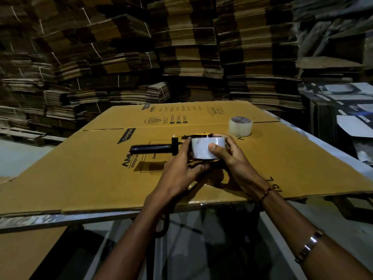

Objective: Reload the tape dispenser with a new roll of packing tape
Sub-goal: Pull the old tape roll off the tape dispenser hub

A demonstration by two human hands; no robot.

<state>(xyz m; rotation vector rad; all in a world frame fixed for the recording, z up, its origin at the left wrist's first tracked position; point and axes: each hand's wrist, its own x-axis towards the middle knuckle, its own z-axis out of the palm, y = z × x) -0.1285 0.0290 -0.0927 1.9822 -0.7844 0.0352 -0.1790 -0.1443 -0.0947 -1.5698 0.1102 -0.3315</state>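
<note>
Two hands meet over the flattened cardboard sheet (pixel 80 174) on the bench (pixel 30 220): the left hand (pixel 177 174) curls around the near end of the one tape dispenser (pixel 161 148), and the right hand (pixel 232 158) pinches a roll of packing tape (pixel 201 148) with thumb on its face. That pale, glossy roll sits on the dispenser, whose black handle points left. Beyond stands a second, clear tape roll (pixel 240 126), then stacks of flattened cartons (pixel 181 47).
</note>
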